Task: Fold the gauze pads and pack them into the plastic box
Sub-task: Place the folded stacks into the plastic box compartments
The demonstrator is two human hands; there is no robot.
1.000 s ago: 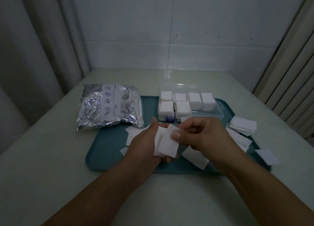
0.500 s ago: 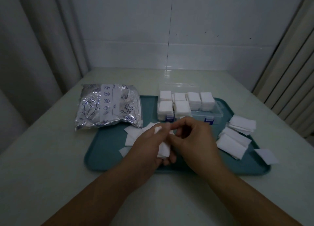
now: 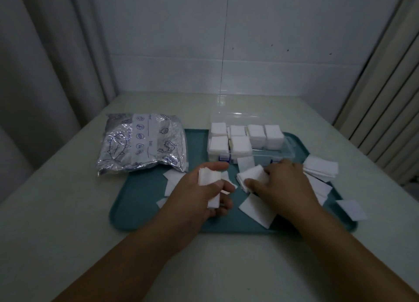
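Pale walls and curtains stand behind a bench (image 3: 68, 211) with a teal tray (image 3: 140, 208) on it. Six of the plastic box's (image 3: 288, 151) spaces hold white stacks; the near right part looks bare. The left hand (image 3: 199, 195) has its grip clamped on folded gauze pads (image 3: 209, 177). The right hand (image 3: 285, 183) pinches another pad (image 3: 251, 176) on the tray. Many loose pads (image 3: 319, 168) are left, so I think there is plenty more to fold.

Teal tray (image 3: 145, 211) flat on the pale counter (image 3: 68, 222). Silvery foil bag (image 3: 142, 143) printed with dark line drawings and a white label strip, lying just left of the tray's far corner, one edge overlapping the rim. Grey curtains (image 3: 45, 63) hanging at left, ribbed panel (image 3: 385, 97) at right, white wall (image 3: 226, 41) behind.
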